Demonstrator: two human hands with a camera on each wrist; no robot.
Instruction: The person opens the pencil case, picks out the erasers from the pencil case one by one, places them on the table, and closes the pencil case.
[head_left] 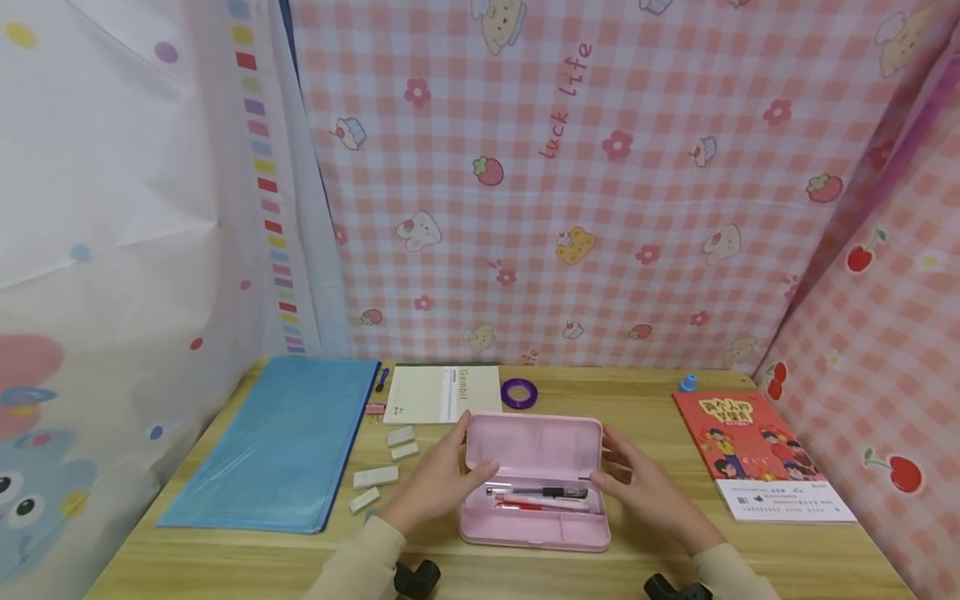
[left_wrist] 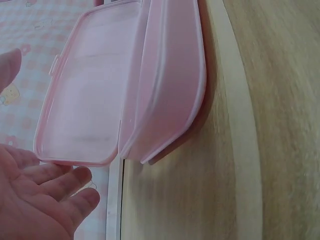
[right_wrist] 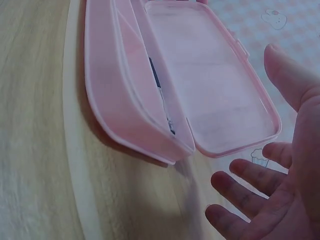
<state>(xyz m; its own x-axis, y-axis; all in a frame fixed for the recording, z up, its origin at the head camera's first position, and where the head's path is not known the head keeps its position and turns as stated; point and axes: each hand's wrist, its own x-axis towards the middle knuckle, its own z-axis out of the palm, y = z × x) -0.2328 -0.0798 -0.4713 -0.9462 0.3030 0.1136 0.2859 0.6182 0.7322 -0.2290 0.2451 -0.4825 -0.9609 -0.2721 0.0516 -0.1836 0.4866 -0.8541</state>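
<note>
A pink pencil case [head_left: 534,533] lies on the table with its lid [head_left: 534,446] raised. Inside it are a black pen [head_left: 551,492] and a red-and-white pen [head_left: 525,505]. My left hand [head_left: 437,482] is at the case's left side, its fingertips at the lid's edge; contact there is hard to judge. In the left wrist view its fingers [left_wrist: 60,185] are loosely spread and grip nothing. My right hand [head_left: 647,486] is at the right side, thumb over the case's edge in the head view. The right wrist view shows its relaxed fingers [right_wrist: 250,185] apart from the lid.
Several white erasers [head_left: 376,477] lie left of the case, beside a blue folder [head_left: 270,446]. Behind are a notebook [head_left: 420,393], a purple tape roll [head_left: 519,393] and a pink sharpener [head_left: 376,409]. At right lie a red book [head_left: 753,442] and a small blue object [head_left: 688,382].
</note>
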